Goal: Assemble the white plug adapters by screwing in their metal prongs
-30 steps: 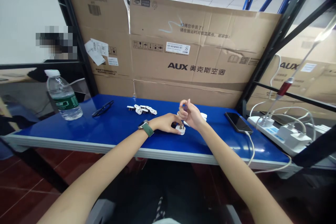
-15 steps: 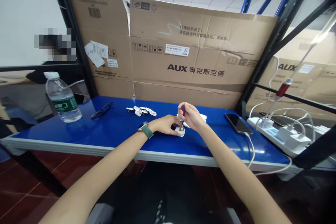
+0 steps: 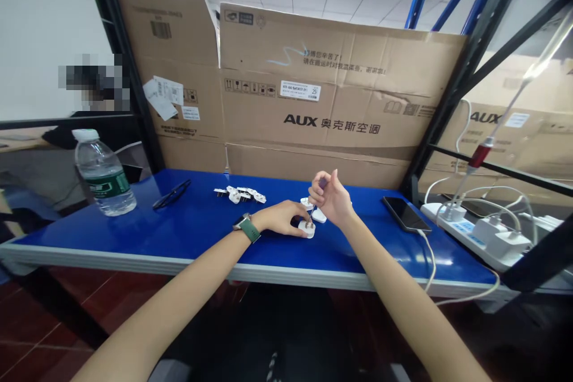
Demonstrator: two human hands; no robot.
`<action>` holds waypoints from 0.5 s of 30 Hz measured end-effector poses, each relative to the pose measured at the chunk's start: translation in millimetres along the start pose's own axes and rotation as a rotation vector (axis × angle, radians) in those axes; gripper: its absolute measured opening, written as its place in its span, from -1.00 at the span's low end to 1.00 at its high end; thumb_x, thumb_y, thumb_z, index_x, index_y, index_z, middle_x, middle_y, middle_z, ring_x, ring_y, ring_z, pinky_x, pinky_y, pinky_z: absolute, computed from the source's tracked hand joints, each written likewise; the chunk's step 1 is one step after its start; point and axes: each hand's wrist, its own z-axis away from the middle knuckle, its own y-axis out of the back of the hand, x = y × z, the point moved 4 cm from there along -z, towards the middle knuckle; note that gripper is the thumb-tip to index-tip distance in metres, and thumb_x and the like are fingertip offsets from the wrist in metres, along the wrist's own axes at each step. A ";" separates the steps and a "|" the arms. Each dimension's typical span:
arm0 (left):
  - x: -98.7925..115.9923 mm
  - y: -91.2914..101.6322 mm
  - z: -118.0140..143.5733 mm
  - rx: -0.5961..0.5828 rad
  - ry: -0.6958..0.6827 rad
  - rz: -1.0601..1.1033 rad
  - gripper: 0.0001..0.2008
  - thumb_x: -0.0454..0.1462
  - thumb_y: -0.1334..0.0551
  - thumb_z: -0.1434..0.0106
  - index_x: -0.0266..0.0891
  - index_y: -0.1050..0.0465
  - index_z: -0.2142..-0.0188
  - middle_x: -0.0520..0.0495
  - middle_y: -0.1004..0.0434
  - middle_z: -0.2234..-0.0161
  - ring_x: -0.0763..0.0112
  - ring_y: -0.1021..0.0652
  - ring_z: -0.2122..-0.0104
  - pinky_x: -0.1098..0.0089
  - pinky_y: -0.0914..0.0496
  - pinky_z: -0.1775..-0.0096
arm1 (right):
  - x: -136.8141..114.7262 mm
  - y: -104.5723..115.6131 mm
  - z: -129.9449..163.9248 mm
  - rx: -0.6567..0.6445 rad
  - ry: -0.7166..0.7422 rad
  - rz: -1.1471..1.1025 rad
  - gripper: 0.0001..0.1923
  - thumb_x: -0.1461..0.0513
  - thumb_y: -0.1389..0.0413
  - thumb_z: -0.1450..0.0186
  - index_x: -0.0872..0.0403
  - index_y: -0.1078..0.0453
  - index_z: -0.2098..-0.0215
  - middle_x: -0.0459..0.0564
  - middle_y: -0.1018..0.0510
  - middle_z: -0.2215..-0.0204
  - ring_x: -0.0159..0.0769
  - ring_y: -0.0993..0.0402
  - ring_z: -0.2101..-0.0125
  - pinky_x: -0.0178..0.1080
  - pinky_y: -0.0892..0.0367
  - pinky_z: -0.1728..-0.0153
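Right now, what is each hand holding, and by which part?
The left hand pins a white plug on the blue table, gripping its body sides. The right hand pinches the handle of a small screwdriver, mostly hidden, above it.

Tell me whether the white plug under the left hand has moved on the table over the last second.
No. The plug keeps its distance from the phone.

We have just one camera, worn on the head. We look forward and a little down, from close above the near edge of the blue table (image 3: 188, 233), toward cardboard boxes (image 3: 313, 95) along its far edge.
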 end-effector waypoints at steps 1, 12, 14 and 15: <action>0.4 0.6 0.1 0.002 0.011 0.001 -0.62 -0.01 -0.45 -0.19 -0.10 -0.64 0.05 -0.06 -0.67 0.10 0.25 -0.61 0.14 0.35 -0.38 0.07 | -2.5 0.7 0.1 0.010 0.022 -0.014 -0.50 -0.16 0.09 -0.48 0.01 -0.39 0.29 -0.14 -0.14 0.55 -0.39 0.00 0.60 -0.32 -0.11 0.54; -4.7 12.6 -3.5 0.169 0.005 -0.068 -0.78 -0.10 -0.27 -0.42 -0.15 -0.62 0.16 -0.05 -0.67 0.18 0.32 -0.60 0.15 0.35 -0.32 0.07 | -12.4 4.7 -1.1 0.040 0.149 -0.061 -0.41 -0.20 0.13 -0.48 0.04 -0.18 0.49 -0.15 -0.07 0.57 -0.38 0.03 0.59 -0.31 -0.10 0.55; -8.4 15.9 -2.4 0.174 0.014 -0.157 -0.79 -0.14 -0.25 -0.44 -0.15 -0.63 0.20 -0.05 -0.67 0.23 0.31 -0.59 0.19 0.34 -0.30 0.09 | -13.8 5.6 -0.6 0.076 0.166 -0.026 -0.40 -0.22 0.13 -0.46 0.02 -0.15 0.50 -0.14 -0.06 0.56 -0.35 0.02 0.58 -0.28 -0.12 0.55; -10.0 18.2 -0.9 0.173 0.025 -0.205 -0.80 -0.15 -0.25 -0.43 -0.14 -0.64 0.21 -0.05 -0.66 0.23 0.30 -0.58 0.19 0.33 -0.28 0.09 | -14.9 6.6 -0.3 0.104 0.178 -0.002 -0.40 -0.24 0.13 -0.45 0.02 -0.14 0.50 -0.14 -0.06 0.56 -0.34 0.02 0.58 -0.27 -0.13 0.55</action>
